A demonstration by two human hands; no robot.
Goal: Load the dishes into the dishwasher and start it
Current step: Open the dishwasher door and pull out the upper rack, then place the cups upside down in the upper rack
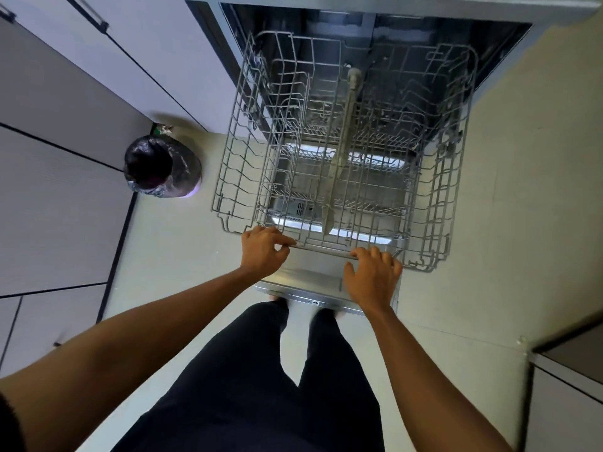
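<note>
left hand [262, 252], right hand [373, 277] — on rack [321, 248]

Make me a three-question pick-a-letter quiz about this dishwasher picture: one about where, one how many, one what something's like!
1. Where is the bin with the black bag?
A) left of the rack
B) inside the rack
C) behind the person

2. How many hands grip the rack's front rim?
A) none
B) one
C) two

3. The rack is
A) full of plates
B) pulled out, no dishes in it
C) pushed inside

Answers: 1 A, it stands at the rack's left. 2 C, left hand and right hand both grip it. 3 B, it juts over the open door, wires bare.
</note>
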